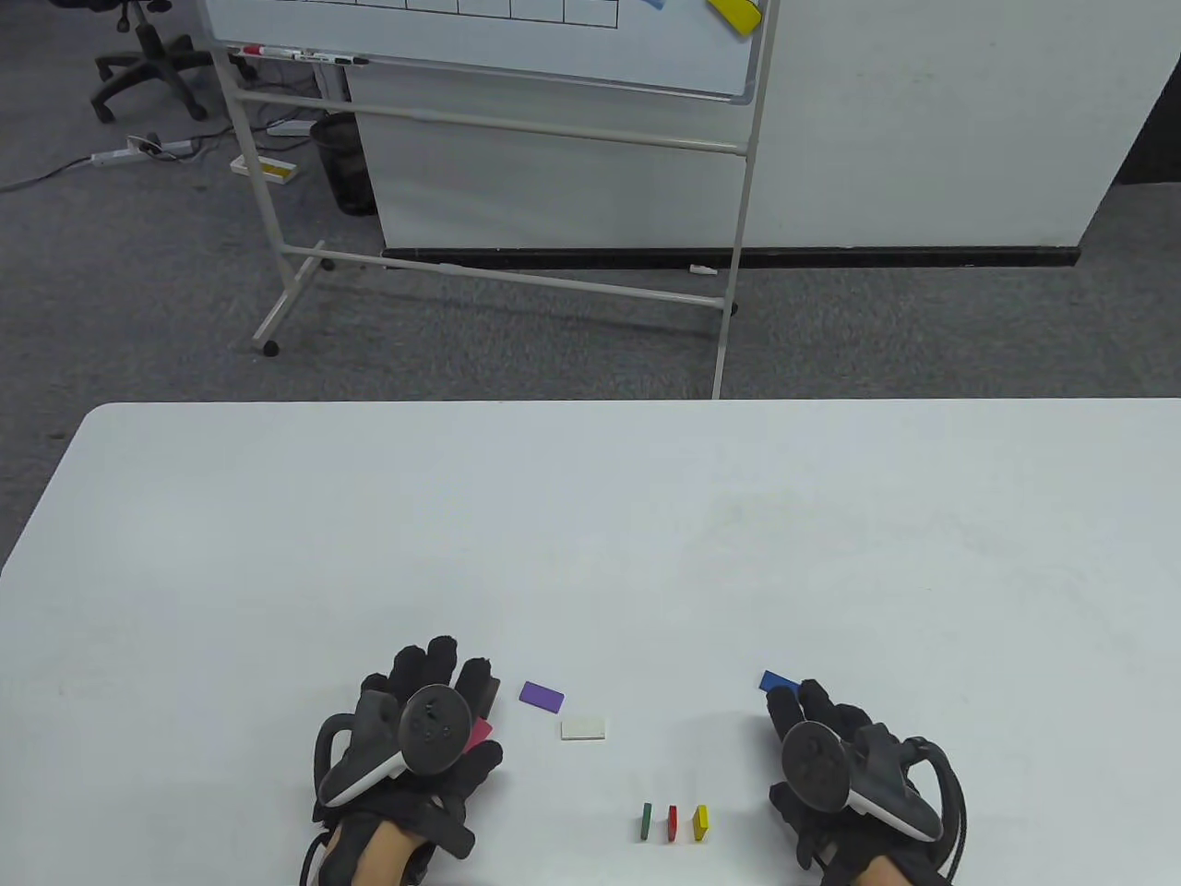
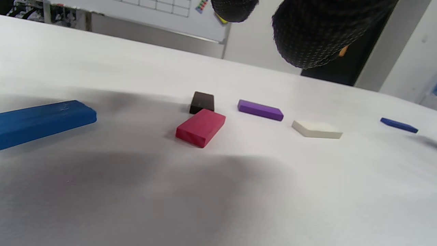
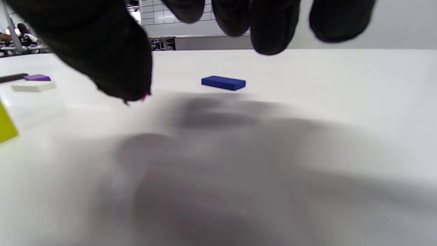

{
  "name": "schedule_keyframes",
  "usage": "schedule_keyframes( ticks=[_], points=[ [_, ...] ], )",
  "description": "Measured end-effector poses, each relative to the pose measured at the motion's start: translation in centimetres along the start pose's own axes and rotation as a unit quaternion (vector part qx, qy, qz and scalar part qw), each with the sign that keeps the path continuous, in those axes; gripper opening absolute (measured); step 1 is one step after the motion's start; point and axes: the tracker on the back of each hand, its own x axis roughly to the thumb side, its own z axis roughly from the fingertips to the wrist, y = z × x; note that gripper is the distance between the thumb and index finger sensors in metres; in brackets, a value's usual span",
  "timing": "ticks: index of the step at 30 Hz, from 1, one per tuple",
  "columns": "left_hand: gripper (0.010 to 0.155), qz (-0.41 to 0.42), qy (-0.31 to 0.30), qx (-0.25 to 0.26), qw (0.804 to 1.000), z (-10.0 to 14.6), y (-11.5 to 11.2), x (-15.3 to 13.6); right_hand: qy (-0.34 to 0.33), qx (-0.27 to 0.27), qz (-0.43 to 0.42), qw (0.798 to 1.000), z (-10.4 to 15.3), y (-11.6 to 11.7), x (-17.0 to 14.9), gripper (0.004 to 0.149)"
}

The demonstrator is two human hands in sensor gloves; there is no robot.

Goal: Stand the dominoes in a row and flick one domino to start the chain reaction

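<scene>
Now, by labels:

Left hand: the left hand (image 1: 420, 738) hovers low over the white table (image 1: 590, 517), palm down, fingers (image 1: 434, 660) relaxed and reaching forward, gripping nothing. From the left wrist view two gloved fingertips (image 2: 314, 30) hang clear above the surface.

Under the left fingers: a pink domino (image 2: 200, 127) lies flat, with a dark brown domino (image 2: 202, 101) touching its far end. In the table view only an edge of each peeks out beside the index finger.

Beyond the left fingertips, toward the right hand: a purple domino (image 1: 542, 697) lies flat, and just past it a white domino (image 1: 584, 728), also flat, the two apart.

Left of the left fingers: a long blue domino (image 2: 44, 121) lies flat, seen only from the left wrist view.

Right hand: the right hand (image 1: 835, 757) floats above the table, fingers (image 3: 273, 24) loosely curved and hanging down, grasping nothing.

Ahead of the right fingertips: a dark blue domino (image 1: 780, 682) lies flat, close to the fingertips but not touched in the right wrist view.

Between the hands, nearer the wrists: three dominoes stand upright in a short row, a green domino (image 1: 646, 820), a red domino (image 1: 672, 823) and a yellow domino (image 1: 701, 821), with small gaps between them. The yellow one stands closest to the right hand's thumb side.

Background: a whiteboard on a wheeled stand (image 1: 498, 138) stands on grey carpet beyond the table.
</scene>
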Motion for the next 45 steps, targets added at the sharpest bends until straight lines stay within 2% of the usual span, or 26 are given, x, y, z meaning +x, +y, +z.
schedule_keyframes(
  ticks=[2,5,11,18,22,23,25,26,30,32,35,37,41,45],
  points=[
    [0.083,0.003,0.007,0.001,1.000,0.1,0.0,-0.3,0.004,0.012,-0.006,1.000,0.0,-0.1,0.2,0.099],
    [0.083,0.016,0.010,0.007,1.000,0.1,0.2,-0.7,0.015,0.047,0.035,0.998,-0.7,-1.0,0.8,0.104],
    [0.083,0.012,0.012,0.002,1.000,-0.3,0.1,-0.6,0.035,0.101,0.083,0.991,-2.5,-2.6,2.0,0.104],
    [0.083,0.007,0.015,-0.004,1.000,-0.6,-0.2,-0.4,0.029,0.105,0.084,0.990,-6.3,-1.2,1.2,0.100],
    [0.083,0.008,0.018,-0.008,1.000,-1.0,-0.3,-0.3,0.039,0.132,0.106,0.985,-8.1,0.1,0.6,0.096],
    [0.083,0.006,0.018,-0.009,1.000,-1.0,-0.3,-0.3,0.039,0.133,0.089,0.986,-8.3,0.0,0.5,0.093],
    [0.083,0.002,0.019,-0.012,1.000,-1.2,-0.4,-0.3,0.040,0.104,0.029,0.993,-8.7,0.2,0.1,0.088],
    [0.083,0.001,0.020,-0.014,1.000,-1.3,-0.5,-0.3,0.046,0.068,0.026,0.996,-8.6,0.2,0.0,0.086],
    [0.083,-0.004,0.023,-0.018,1.000,-1.4,-0.7,-0.3,0.031,-0.044,0.080,0.995,-8.2,0.1,0.7,0.069],
    [0.083,-0.005,0.023,-0.019,1.000,-1.5,-0.8,-0.2,0.014,-0.049,0.119,0.992,-8.1,0.3,1.5,0.065],
    [0.083,-0.010,0.020,-0.019,1.000,-1.4,-0.9,-0.1,0.018,-0.047,0.146,0.988,-7.7,0.7,2.3,0.066],
    [0.083,-0.017,0.020,-0.020,0.999,-1.3,-0.8,-0.1,0.004,-0.045,0.136,0.990,-7.5,0.4,2.6,0.062],
    [0.083,0.000,0.025,-0.004,1.000,-1.1,-0.3,-0.4,-0.003,-0.084,0.054,0.995,-6.5,-1.8,2.6,0.050],
    [0.083,0.008,0.024,-0.001,1.000,-0.9,-0.1,-0.5,-0.015,-0.132,0.054,0.990,-5.3,-4.0,2.6,0.045]
  ],
)
